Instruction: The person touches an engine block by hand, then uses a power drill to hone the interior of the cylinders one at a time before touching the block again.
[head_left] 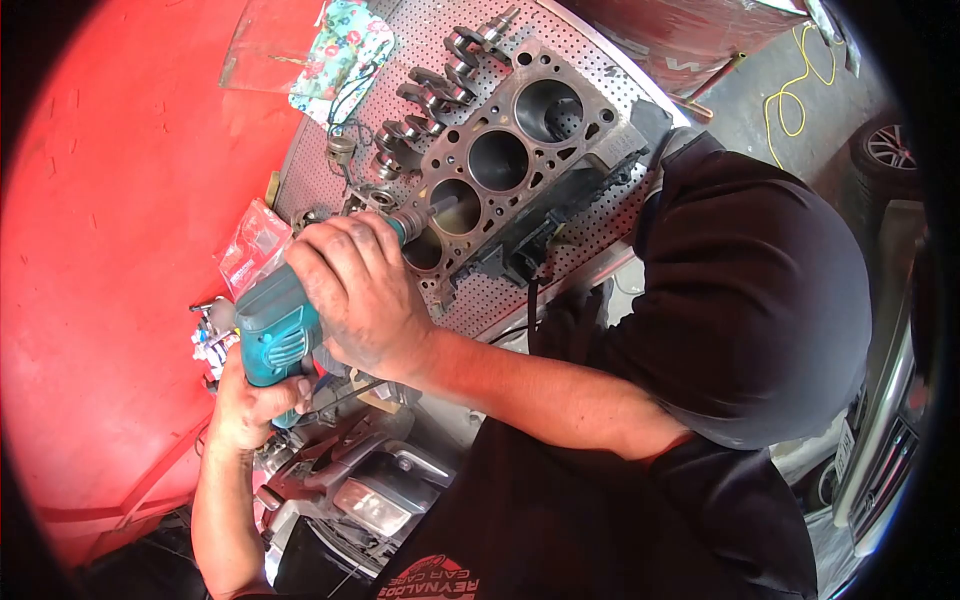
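A teal power drill (275, 325) is held in both of my hands. My left hand (245, 405) is wrapped round its rear handle, with the thumb across the grip. Over the front of the drill body lies my right hand (365, 285), its fingers curled round it. The drill's chuck (408, 222) points at an engine block (520, 140), and a shaft (440, 206) runs from it towards a cylinder bore (458, 215). What is on the shaft's end inside the bore is hard to make out. Several bores open on the block's upper face.
A crankshaft (430, 95) lies beside the block on a perforated metal table (560, 30). Near it are a piston (342, 150), a flowered cloth (350, 50) and a red-and-white packet (255, 240). A red panel (120, 250) fills the left. A yellow cord (785, 100) lies on the floor.
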